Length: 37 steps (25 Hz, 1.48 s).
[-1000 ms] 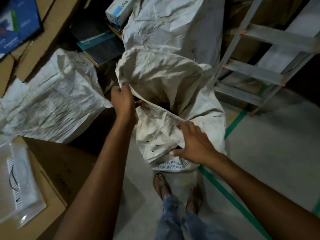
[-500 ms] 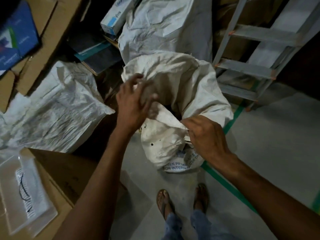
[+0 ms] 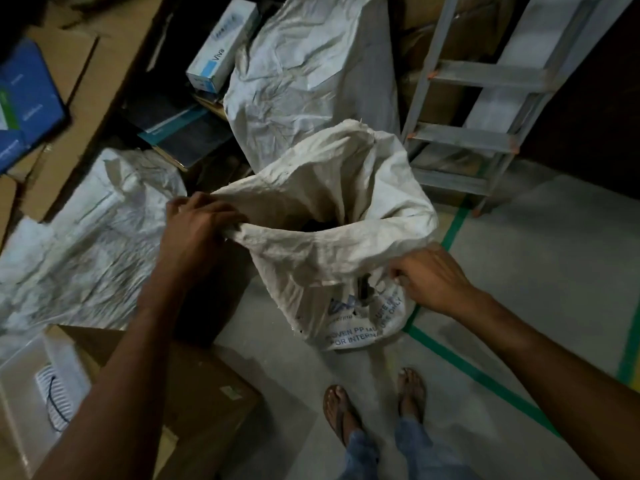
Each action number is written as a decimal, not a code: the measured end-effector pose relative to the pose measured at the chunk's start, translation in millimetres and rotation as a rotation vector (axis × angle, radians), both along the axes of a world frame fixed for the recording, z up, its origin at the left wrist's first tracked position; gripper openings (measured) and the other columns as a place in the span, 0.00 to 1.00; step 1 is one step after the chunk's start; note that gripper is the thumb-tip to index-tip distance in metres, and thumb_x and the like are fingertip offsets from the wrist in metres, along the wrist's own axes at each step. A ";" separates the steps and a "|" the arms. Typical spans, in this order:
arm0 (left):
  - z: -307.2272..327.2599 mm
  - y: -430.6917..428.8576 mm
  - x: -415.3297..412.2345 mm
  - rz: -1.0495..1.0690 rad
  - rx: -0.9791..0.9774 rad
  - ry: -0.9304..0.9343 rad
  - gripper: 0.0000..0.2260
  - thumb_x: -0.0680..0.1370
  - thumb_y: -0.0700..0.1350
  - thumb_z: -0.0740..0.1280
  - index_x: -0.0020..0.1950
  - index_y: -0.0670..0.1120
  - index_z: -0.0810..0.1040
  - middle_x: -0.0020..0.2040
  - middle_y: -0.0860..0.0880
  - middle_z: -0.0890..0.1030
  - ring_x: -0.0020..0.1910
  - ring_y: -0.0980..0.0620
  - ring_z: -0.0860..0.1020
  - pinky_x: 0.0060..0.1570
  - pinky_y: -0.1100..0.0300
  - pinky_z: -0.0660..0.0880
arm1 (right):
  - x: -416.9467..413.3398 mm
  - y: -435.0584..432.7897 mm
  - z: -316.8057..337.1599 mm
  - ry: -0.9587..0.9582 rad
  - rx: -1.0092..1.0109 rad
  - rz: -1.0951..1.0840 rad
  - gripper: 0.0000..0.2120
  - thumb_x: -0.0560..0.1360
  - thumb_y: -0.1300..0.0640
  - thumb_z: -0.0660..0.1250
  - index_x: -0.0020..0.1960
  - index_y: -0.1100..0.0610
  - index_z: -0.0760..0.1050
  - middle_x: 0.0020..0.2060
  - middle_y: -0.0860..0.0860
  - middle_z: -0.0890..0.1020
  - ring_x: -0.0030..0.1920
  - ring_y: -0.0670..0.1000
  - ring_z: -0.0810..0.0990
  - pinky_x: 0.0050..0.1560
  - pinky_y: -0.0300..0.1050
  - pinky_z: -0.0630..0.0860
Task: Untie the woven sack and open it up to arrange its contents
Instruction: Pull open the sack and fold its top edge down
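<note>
A white woven sack (image 3: 332,199) with blue print near its base stands upright on the floor in front of my feet. Its mouth is spread wide and dark contents (image 3: 320,225) show deep inside, too dim to make out. My left hand (image 3: 197,233) grips the near-left rim of the mouth. My right hand (image 3: 427,277) pinches the folded-down fabric on the sack's right side, beside a torn hole. No tie is visible on the sack.
A second white sack (image 3: 311,74) leans behind, and a flattened one (image 3: 86,237) lies left. Cardboard boxes (image 3: 194,396) sit at bottom left, a white-blue carton (image 3: 221,46) and books beyond. A grey stepladder (image 3: 485,109) stands right. Green tape (image 3: 485,379) crosses the floor.
My left hand went from hovering over the sack to gripping its left rim. The right hand slid outward along the right side. The mouth now gapes much wider.
</note>
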<state>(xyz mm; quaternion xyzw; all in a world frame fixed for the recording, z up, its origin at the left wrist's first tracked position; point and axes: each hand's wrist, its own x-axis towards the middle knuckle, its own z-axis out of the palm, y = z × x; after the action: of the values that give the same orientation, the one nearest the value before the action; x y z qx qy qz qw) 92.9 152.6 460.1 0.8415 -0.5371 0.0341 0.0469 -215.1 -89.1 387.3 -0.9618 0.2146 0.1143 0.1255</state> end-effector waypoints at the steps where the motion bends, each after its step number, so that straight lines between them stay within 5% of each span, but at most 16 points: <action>1: 1.2 8.2 4.5 0.031 0.013 0.007 0.17 0.70 0.40 0.72 0.58 0.53 0.84 0.61 0.50 0.83 0.63 0.41 0.75 0.57 0.46 0.63 | 1.7 2.4 -1.7 -0.058 0.036 -0.054 0.16 0.73 0.51 0.74 0.60 0.46 0.80 0.56 0.50 0.83 0.57 0.55 0.81 0.54 0.48 0.72; 4: -0.4 15.0 3.0 0.069 0.049 0.058 0.17 0.71 0.40 0.73 0.59 0.53 0.83 0.60 0.49 0.83 0.61 0.41 0.74 0.56 0.44 0.65 | 29.8 40.7 -6.8 -0.172 0.334 -0.271 0.18 0.74 0.42 0.74 0.60 0.48 0.78 0.55 0.47 0.82 0.56 0.52 0.80 0.57 0.53 0.78; 7: -5.6 15.1 -9.0 0.093 0.000 0.113 0.16 0.72 0.51 0.67 0.59 0.53 0.82 0.59 0.49 0.82 0.61 0.42 0.72 0.56 0.45 0.65 | 70.3 88.2 -22.1 -0.288 0.554 -0.443 0.21 0.74 0.46 0.75 0.63 0.50 0.77 0.59 0.50 0.81 0.60 0.53 0.79 0.59 0.52 0.78; 9: -10.6 18.2 -14.2 0.105 -0.029 0.134 0.18 0.71 0.52 0.64 0.60 0.54 0.81 0.59 0.51 0.81 0.61 0.43 0.72 0.57 0.47 0.63 | 88.7 102.0 -32.2 -0.274 0.363 -0.282 0.39 0.70 0.49 0.77 0.76 0.49 0.65 0.71 0.54 0.70 0.70 0.57 0.69 0.66 0.56 0.71; 11: -16.0 22.2 -18.2 0.120 -0.043 0.153 0.17 0.72 0.47 0.67 0.60 0.54 0.81 0.59 0.52 0.81 0.60 0.44 0.72 0.57 0.47 0.63 | 96.3 101.0 -42.6 -0.199 0.114 -0.143 0.44 0.69 0.48 0.77 0.79 0.49 0.59 0.74 0.54 0.67 0.72 0.58 0.67 0.67 0.59 0.65; 15: -25.5 28.3 -19.0 0.238 0.030 0.106 0.22 0.70 0.57 0.58 0.61 0.55 0.79 0.63 0.50 0.80 0.62 0.43 0.71 0.57 0.46 0.63 | 92.6 75.2 -39.4 -0.323 -0.067 -0.109 0.14 0.73 0.59 0.72 0.58 0.54 0.75 0.50 0.54 0.82 0.51 0.59 0.81 0.50 0.52 0.71; 18: -31.2 37.5 -12.4 0.240 0.322 0.296 0.33 0.72 0.59 0.71 0.76 0.59 0.66 0.77 0.51 0.68 0.77 0.44 0.60 0.72 0.40 0.55 | 83.2 53.5 -37.6 -0.574 -0.229 -0.013 0.12 0.69 0.66 0.74 0.52 0.57 0.79 0.42 0.55 0.80 0.42 0.59 0.80 0.40 0.51 0.72; 21: -36.7 9.5 -43.4 0.021 0.258 0.450 0.53 0.61 0.77 0.68 0.81 0.61 0.55 0.80 0.60 0.58 0.81 0.52 0.51 0.77 0.42 0.45 | 78.6 47.8 -44.3 -0.696 -0.304 0.112 0.08 0.75 0.66 0.73 0.52 0.58 0.81 0.41 0.54 0.80 0.40 0.57 0.78 0.37 0.51 0.73; 23: -56.2 -24.2 -73.2 -0.058 0.223 0.340 0.46 0.67 0.70 0.72 0.80 0.58 0.59 0.77 0.55 0.68 0.76 0.48 0.65 0.72 0.46 0.60 | 78.6 43.7 -43.8 -0.742 -0.297 0.108 0.06 0.74 0.66 0.72 0.50 0.59 0.81 0.40 0.54 0.80 0.40 0.56 0.78 0.37 0.52 0.73; 25: -81.1 -44.2 -90.0 -0.018 0.081 0.129 0.28 0.74 0.49 0.73 0.73 0.55 0.72 0.62 0.50 0.80 0.59 0.44 0.79 0.49 0.53 0.73 | 76.0 36.5 -46.6 -0.695 -0.253 0.109 0.07 0.71 0.62 0.71 0.48 0.57 0.77 0.42 0.54 0.78 0.43 0.56 0.76 0.41 0.51 0.71; 28: -114.9 -42.2 -95.7 0.191 -0.196 -0.060 0.18 0.73 0.36 0.69 0.61 0.48 0.81 0.54 0.44 0.79 0.46 0.42 0.79 0.33 0.57 0.67 | 65.5 11.0 -67.1 -0.484 -0.163 0.238 0.14 0.70 0.50 0.65 0.53 0.56 0.74 0.44 0.54 0.79 0.44 0.58 0.77 0.46 0.51 0.71; 30: -140.2 -32.8 -93.4 0.276 -0.268 -0.158 0.20 0.74 0.35 0.70 0.64 0.46 0.79 0.56 0.41 0.77 0.46 0.41 0.78 0.31 0.55 0.69 | 58.8 -7.7 -89.1 -0.503 -0.183 0.221 0.09 0.72 0.55 0.66 0.50 0.57 0.73 0.40 0.55 0.79 0.38 0.60 0.78 0.36 0.50 0.74; 33: -177.8 -30.2 -80.5 0.206 -0.201 0.004 0.35 0.71 0.38 0.73 0.77 0.52 0.68 0.70 0.42 0.70 0.60 0.40 0.74 0.49 0.48 0.73 | 61.7 -28.0 -128.7 -0.778 -0.368 0.088 0.06 0.73 0.62 0.69 0.45 0.57 0.72 0.43 0.56 0.78 0.33 0.58 0.76 0.27 0.49 0.71; 35: -191.3 -34.5 -76.0 0.157 -0.063 0.376 0.43 0.73 0.59 0.73 0.81 0.63 0.51 0.79 0.50 0.63 0.74 0.46 0.66 0.68 0.46 0.65 | 71.9 -28.8 -153.0 -0.993 -0.514 0.067 0.08 0.75 0.68 0.67 0.42 0.58 0.73 0.43 0.57 0.80 0.30 0.55 0.73 0.26 0.43 0.66; 37: -214.1 -48.8 -73.3 0.156 -0.087 0.446 0.44 0.72 0.72 0.67 0.81 0.65 0.47 0.78 0.54 0.67 0.74 0.50 0.67 0.69 0.47 0.69 | 83.9 -29.4 -177.4 -1.129 -0.652 0.061 0.11 0.78 0.71 0.64 0.41 0.58 0.74 0.43 0.57 0.82 0.29 0.53 0.72 0.30 0.41 0.60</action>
<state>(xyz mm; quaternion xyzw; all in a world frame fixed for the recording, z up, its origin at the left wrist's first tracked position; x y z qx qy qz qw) 19.7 103.8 246.0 0.8643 -0.4451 -0.1258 0.1978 -131.2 -118.5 209.9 -0.8684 0.1117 -0.4760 -0.0828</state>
